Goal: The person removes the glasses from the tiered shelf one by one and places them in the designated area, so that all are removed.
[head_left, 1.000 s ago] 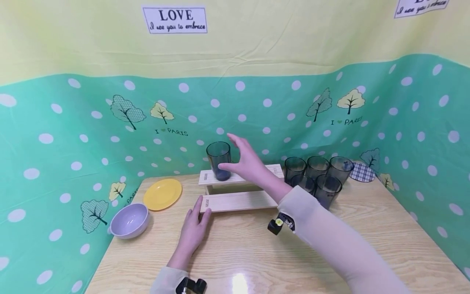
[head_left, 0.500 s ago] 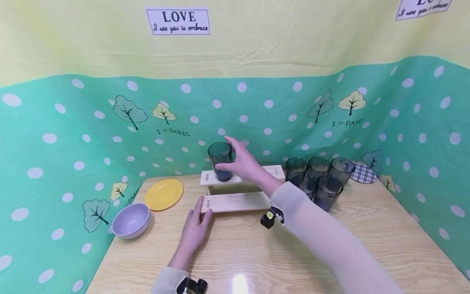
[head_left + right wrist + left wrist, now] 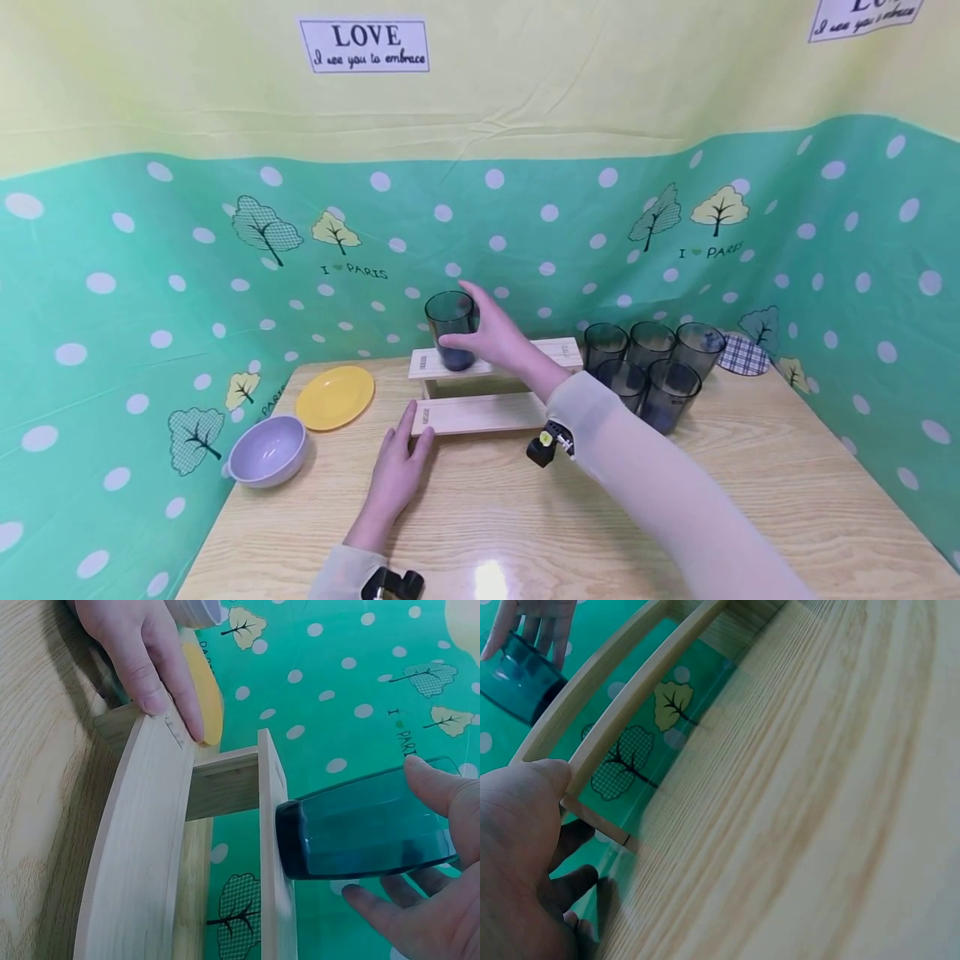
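In the head view, a dark tinted drinking glass (image 3: 450, 333) stands upright on the upper board of a small two-tier wooden shelf (image 3: 487, 414). My right hand (image 3: 498, 337) is around its right side, thumb in front and fingers reaching behind. From the right wrist, that hand (image 3: 442, 870) looks widely spread: the thumb lies by the upper edge of the glass (image 3: 367, 825), with a fingertip just outside the other edge. My left hand (image 3: 397, 467) rests at the left end of the lower board, fingertips and thumb touching it; the left wrist view shows its thumb on the frame (image 3: 622, 720).
Several similar tinted glasses (image 3: 667, 392) stand grouped right of the shelf, close to my right forearm. Behind them is a checked round mat (image 3: 742, 354). To the left are a yellow plate (image 3: 335, 398) and a lilac bowl (image 3: 267, 451). A patterned cloth hangs behind the table.
My right hand has moved slightly left and closer around the glass, its wrist shifting left too. The glass, the shelf and my left hand stay in place.
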